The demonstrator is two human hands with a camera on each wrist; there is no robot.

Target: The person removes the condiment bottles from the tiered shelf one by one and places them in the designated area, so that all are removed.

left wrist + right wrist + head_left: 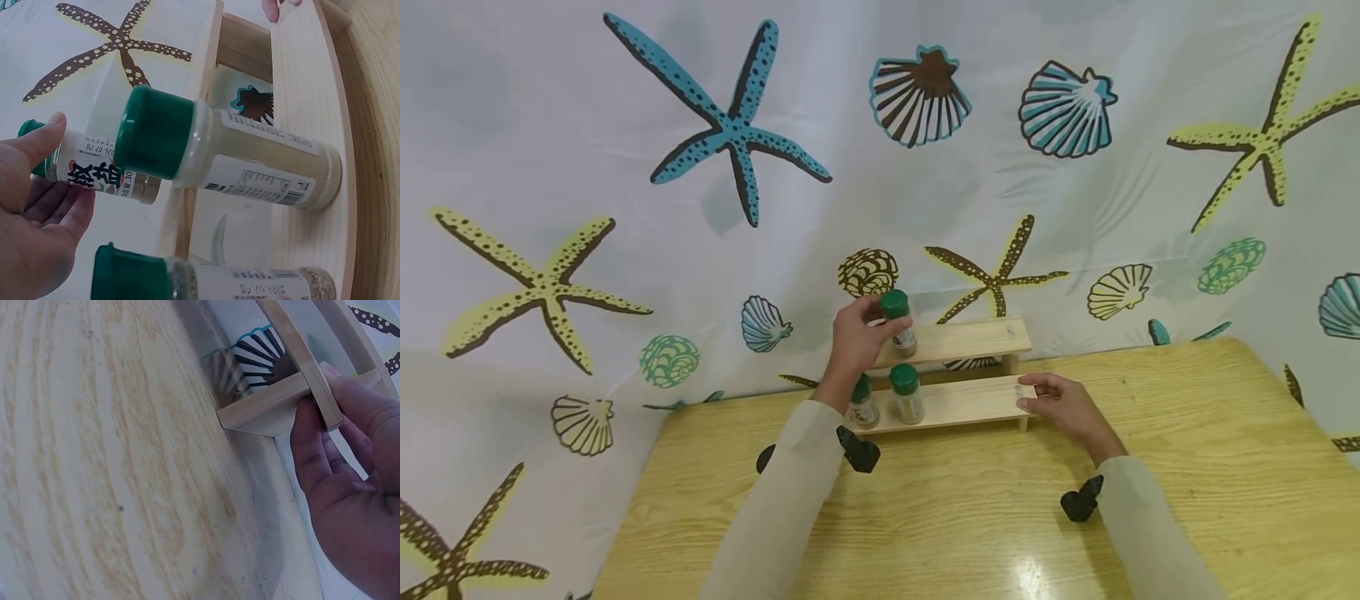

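Note:
A green-capped jar [904, 337] is at the upper step of the light wooden rack [973, 337], held between the thumb and fingers of my left hand [859, 337]. The left wrist view shows that jar [100, 165] with my left hand [44, 212] around its side. On the lower step stand two more green-capped jars [907, 396], [863, 407], the left one partly behind my wrist. My right hand [1060, 404] pinches the right end of the lower step; in the right wrist view, my right hand [356, 469] has thumb above and fingers below the board [312, 375].
The rack stands at the back of a wooden table [955, 517]. Behind it hangs a pale cloth [805, 250] printed with starfish and shells. Black wrist devices [859, 450] are on both sleeves.

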